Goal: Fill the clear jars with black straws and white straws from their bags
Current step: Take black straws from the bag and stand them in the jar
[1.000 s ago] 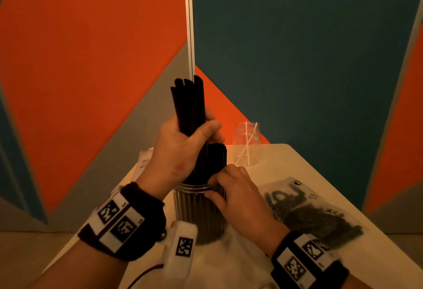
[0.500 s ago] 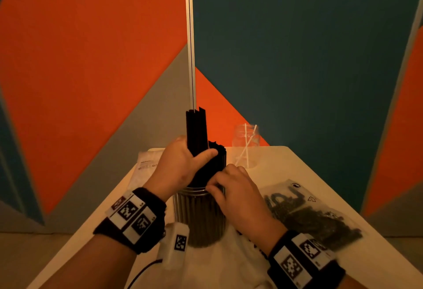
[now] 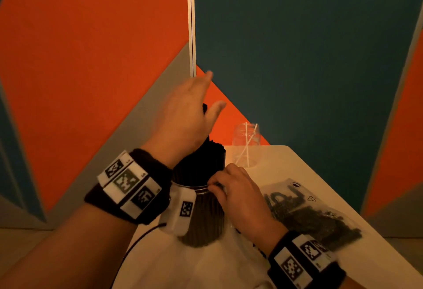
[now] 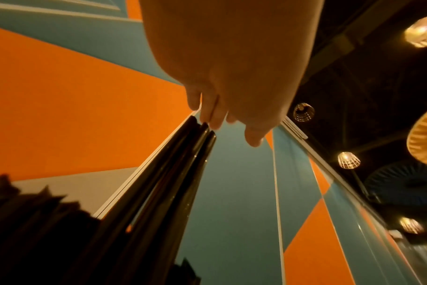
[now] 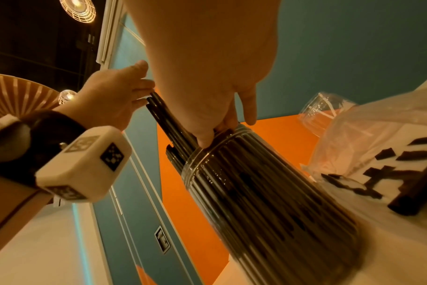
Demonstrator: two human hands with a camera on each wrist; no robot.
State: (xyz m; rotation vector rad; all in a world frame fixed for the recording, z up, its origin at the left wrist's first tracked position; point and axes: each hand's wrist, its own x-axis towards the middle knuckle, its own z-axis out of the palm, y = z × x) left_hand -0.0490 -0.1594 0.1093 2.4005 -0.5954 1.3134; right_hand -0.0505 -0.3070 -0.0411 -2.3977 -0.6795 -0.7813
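Now the left hand (image 3: 185, 115) is raised above the clear jar (image 3: 201, 215), its fingers straight and loosely spread, the palm and fingertips resting on the tops of a few black straws (image 5: 168, 123) that stand taller than the rest of the bundle; in the left wrist view those straws (image 4: 173, 173) run up to just touch the fingers (image 4: 212, 117), which pinch nothing. That jar is packed with black straws and stands upright on the tabletop (image 3: 295, 163) toward its near left part. At the jar's mouth the right hand (image 3: 240, 195) curls its fingers (image 5: 207, 133) over the rim, gripping the glass and touching the straws just inside it. Behind, near the far edge of the tabletop, a second clear jar (image 3: 246, 144) holds only a couple of white straws (image 3: 248, 142) leaning inside it. Toward the right edge lies a clear bag of black straws (image 3: 320, 220), flat on the surface, with the right wrist just beside it. From the right wrist camera a crumpled clear plastic bag (image 5: 368, 135) shows between the full jar and the far one. Both wrists wear dark bands with white marker blocks (image 3: 128, 183).
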